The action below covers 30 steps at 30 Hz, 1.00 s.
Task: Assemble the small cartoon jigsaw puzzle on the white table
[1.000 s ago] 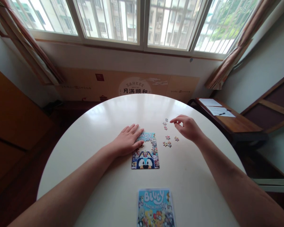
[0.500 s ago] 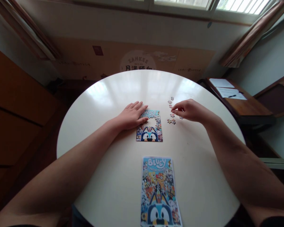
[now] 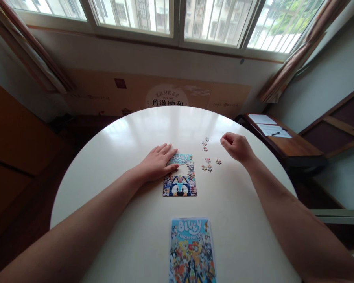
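Note:
My left hand lies flat, fingers spread, over the upper left part of a partly assembled jigsaw puzzle. The puzzle shows a blue cartoon dog at the bottom, and a white gap is open in its middle, beside my thumb. My right hand is curled closed above the table, right of several loose puzzle pieces. Its fingertips are tucked in, so I cannot see whether anything is inside. Another loose puzzle piece lies nearest to that hand.
A printed reference picture with the same design lies at the near side of the round white table. To the right, a wooden side table bears papers and a pen. Windows are beyond the far wall.
My right hand has drawn away rightward from the loose pieces and curled tighter. My left hand stays on the puzzle. The view has tilted up, showing more of the windows.

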Available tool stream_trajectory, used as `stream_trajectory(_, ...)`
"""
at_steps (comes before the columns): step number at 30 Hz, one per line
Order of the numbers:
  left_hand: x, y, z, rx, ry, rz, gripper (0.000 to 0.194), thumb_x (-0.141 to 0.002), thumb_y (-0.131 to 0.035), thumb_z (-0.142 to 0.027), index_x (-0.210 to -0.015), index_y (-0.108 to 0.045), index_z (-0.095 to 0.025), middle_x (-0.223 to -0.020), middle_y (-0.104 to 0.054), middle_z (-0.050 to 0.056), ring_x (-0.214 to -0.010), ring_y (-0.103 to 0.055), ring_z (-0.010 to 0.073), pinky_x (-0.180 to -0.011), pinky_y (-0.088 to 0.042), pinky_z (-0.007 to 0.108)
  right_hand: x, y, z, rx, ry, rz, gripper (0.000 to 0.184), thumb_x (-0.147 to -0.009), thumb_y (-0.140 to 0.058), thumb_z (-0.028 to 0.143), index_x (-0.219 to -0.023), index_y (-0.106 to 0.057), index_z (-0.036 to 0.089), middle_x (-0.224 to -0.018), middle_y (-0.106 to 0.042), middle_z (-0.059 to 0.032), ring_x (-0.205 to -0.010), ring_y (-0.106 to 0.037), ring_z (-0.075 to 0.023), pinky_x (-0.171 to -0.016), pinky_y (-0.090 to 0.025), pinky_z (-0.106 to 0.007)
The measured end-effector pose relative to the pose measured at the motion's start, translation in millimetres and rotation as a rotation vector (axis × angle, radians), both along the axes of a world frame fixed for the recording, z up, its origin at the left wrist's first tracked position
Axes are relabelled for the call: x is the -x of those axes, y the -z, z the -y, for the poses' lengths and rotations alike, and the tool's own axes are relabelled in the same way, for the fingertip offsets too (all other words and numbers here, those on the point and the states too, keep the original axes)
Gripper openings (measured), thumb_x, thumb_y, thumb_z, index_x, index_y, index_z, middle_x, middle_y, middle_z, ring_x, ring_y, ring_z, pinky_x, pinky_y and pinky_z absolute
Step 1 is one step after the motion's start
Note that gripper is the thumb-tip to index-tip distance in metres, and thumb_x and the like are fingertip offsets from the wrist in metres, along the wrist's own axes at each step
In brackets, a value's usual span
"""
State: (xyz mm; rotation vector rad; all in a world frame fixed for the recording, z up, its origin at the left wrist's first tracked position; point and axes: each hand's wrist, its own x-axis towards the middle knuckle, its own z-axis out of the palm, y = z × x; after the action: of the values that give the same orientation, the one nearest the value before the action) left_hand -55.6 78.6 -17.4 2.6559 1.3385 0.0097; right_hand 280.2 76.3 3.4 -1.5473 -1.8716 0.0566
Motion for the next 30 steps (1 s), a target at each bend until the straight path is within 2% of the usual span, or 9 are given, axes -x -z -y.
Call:
stream_trajectory(3, 1, 0.0, -1, -0.004, -0.003, 0.023, 0.068, -0.099, -0.031, -0.063, -0.154, -0.032, -0.024, -0.166, -0.024, 0.011, -0.152, -0.018, 0.0312, -0.122, -0.016, 0.048, -5, 7.8, -5, 0.036, 0.023, -0.012, 0.023, -0.086, -0.056, 0.036, -0.079, -0.071, 0.020, -0.063, -0.062, -0.0006, -0.059, -0.054, -0.0160, -0.060, -0.040, -0.031)
stream_trajectory(5, 1, -0.4, -1, -0.007, -0.002, 0.026, 0.069, -0.098, -0.032, -0.064, -0.154, -0.033, -0.024, -0.165, -0.025, 0.011, -0.152, -0.019, 0.0320, -0.122, -0.016, 0.048, -5, 14.7, -8, 0.061, 0.016, -0.020, 0.023, -0.086, -0.056, 0.032, -0.088, -0.075, 0.020, -0.064, -0.064, -0.0006, -0.058, -0.055, -0.0160, -0.061, -0.041, -0.031)
stream_trajectory(9, 2, -0.1, -1, -0.011, 0.006, 0.025, 0.067, -0.100, -0.030, -0.062, -0.154, -0.033, -0.023, -0.165, -0.026, 0.011, -0.152, -0.020, 0.0316, -0.122, -0.017, 0.048, 1, 30.4, -12, 0.061, -0.079, -0.040, 0.032, -0.084, -0.051, 0.020, -0.104, -0.076, 0.020, -0.086, -0.072, -0.0044, -0.067, -0.060, -0.0164, -0.070, -0.047, -0.031)
stream_trajectory(12, 3, 1.4, -2, -0.013, 0.001, 0.038, 0.066, -0.101, -0.027, -0.061, -0.154, -0.033, -0.022, -0.165, -0.026, 0.011, -0.152, -0.020, 0.0313, -0.122, -0.017, 0.049, 8, 37.2, -12, 0.077, -0.171, -0.004, 0.034, -0.086, -0.051, 0.017, -0.108, -0.076, 0.023, -0.099, -0.072, -0.0052, -0.076, -0.063, -0.0165, -0.077, -0.049, -0.031)
stream_trajectory(16, 4, 3.1, -4, 0.020, -0.018, 0.087, 0.067, -0.102, -0.022, -0.061, -0.155, -0.032, -0.022, -0.165, -0.026, 0.011, -0.152, -0.019, 0.0304, -0.122, -0.016, 0.048, 19, 35.0, -7, 0.124, -0.192, 0.066, 0.028, -0.091, -0.055, 0.026, -0.111, -0.076, 0.025, -0.098, -0.071, -0.0046, -0.074, -0.063, -0.0162, -0.076, -0.049, -0.031)
stream_trajectory(21, 5, 2.6, -4, 0.025, -0.036, 0.155, 0.071, -0.101, -0.018, -0.065, -0.155, -0.031, -0.021, -0.164, -0.027, 0.011, -0.152, -0.022, 0.0294, -0.122, -0.019, 0.048, 33, 27.1, -3, 0.185, -0.100, 0.134, 0.016, -0.088, -0.062, 0.030, -0.095, -0.076, 0.026, -0.092, -0.070, -0.0034, -0.077, -0.063, -0.0175, -0.071, -0.046, -0.030)
stream_trajectory(26, 5, -0.1, -3, 0.030, -0.050, 0.179, 0.075, -0.100, -0.015, -0.067, -0.156, -0.031, -0.020, -0.164, -0.028, 0.013, -0.151, -0.024, 0.0286, -0.122, -0.020, 0.047, 33, 22.0, -2, 0.251, -0.043, 0.135, 0.011, -0.084, -0.065, 0.030, -0.085, -0.074, 0.024, -0.092, -0.071, -0.0030, -0.081, -0.064, -0.0186, -0.074, -0.046, -0.030)
stream_trajectory(28, 6, -0.8, -2, 0.034, -0.053, 0.199, 0.077, -0.099, -0.014, -0.068, -0.156, -0.032, -0.019, -0.164, -0.029, 0.014, -0.150, -0.025, 0.0286, -0.122, -0.021, 0.047, 29, 21.0, -1, 0.265, -0.038, 0.128, 0.013, -0.084, -0.064, 0.029, -0.089, -0.075, 0.024, -0.093, -0.073, -0.0029, -0.080, -0.065, -0.0184, -0.074, -0.047, -0.030)
stream_trajectory(30, 7, -0.7, -2, 0.036, -0.056, 0.222, 0.078, -0.099, -0.013, -0.069, -0.156, -0.033, -0.019, -0.163, -0.029, 0.013, -0.150, -0.026, 0.0288, -0.122, -0.021, 0.046, 25, 20.2, 0, 0.272, -0.019, 0.122, 0.021, -0.085, -0.064, 0.030, -0.101, -0.075, 0.024, -0.094, -0.074, -0.0025, -0.079, -0.066, -0.0186, -0.074, -0.048, -0.031)
